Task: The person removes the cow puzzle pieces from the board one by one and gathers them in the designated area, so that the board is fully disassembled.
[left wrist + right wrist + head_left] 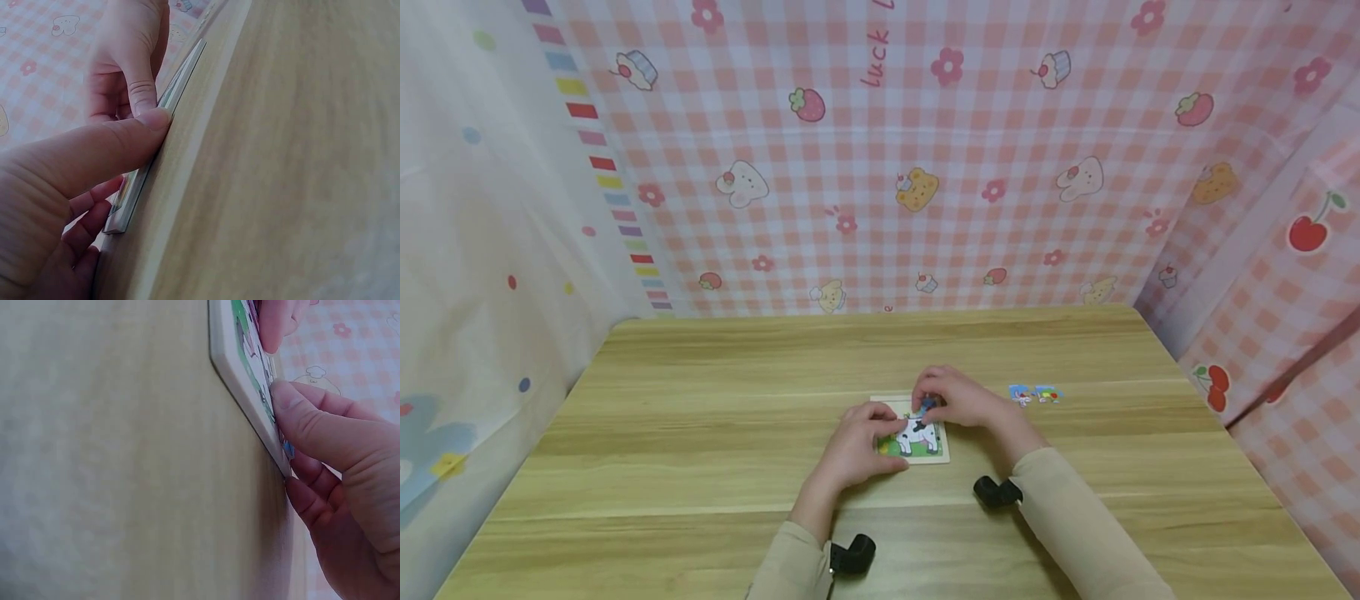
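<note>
A small wooden puzzle board (946,456) with a cow picture lies flat on the table. My left hand (852,446) holds it at the left side, thumb at the near edge and fingers over its left part. In the left wrist view, the left thumb (134,134) presses near the board's edge. My right hand (958,398) is over the board's upper right corner, pinching a blue puzzle piece (928,404). In the right wrist view, a bit of that blue piece (288,450) shows between thumb and fingers; the fingers hide most of it.
Two loose puzzle pieces, one with blue and white (1020,394) and one with green and yellow (1048,394), lie right of the right hand. A black wrist device (853,555) juts from the left sleeve, another (997,492) from the right. A pink checked cloth (880,167) hangs behind the wooden table (700,467).
</note>
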A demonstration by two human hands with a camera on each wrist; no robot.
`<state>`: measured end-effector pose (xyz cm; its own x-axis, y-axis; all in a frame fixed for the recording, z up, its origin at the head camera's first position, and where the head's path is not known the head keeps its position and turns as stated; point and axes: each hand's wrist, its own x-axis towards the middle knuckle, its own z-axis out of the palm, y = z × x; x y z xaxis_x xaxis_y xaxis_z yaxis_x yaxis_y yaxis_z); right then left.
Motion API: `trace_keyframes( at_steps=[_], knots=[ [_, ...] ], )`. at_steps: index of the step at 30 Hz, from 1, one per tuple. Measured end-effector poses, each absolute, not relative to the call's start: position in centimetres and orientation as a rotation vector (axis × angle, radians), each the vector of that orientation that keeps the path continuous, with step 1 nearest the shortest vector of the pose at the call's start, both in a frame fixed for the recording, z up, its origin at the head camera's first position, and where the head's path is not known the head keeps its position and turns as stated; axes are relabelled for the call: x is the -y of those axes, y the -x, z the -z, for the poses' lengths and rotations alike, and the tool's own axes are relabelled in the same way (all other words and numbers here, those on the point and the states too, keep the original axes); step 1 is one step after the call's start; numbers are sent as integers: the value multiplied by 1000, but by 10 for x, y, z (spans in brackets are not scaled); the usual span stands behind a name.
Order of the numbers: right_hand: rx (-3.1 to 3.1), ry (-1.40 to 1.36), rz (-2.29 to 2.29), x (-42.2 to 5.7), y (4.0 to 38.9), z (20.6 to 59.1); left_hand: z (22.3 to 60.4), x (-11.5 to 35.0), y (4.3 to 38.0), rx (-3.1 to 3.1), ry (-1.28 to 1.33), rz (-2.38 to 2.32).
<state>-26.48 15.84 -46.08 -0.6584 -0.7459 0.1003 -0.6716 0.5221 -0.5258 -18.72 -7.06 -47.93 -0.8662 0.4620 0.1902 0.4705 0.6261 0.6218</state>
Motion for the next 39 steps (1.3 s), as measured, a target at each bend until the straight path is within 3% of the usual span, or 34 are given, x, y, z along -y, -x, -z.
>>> trace_keyframes(
  at_steps=[16, 39],
  knots=[
    [-2677, 1011, 942, -158, 256, 462, 480, 71, 187, 2828, 799, 1078],
    [-2537, 934, 1303, -172, 250, 470, 481, 71, 188, 2844, 799, 1049]
  ],
)
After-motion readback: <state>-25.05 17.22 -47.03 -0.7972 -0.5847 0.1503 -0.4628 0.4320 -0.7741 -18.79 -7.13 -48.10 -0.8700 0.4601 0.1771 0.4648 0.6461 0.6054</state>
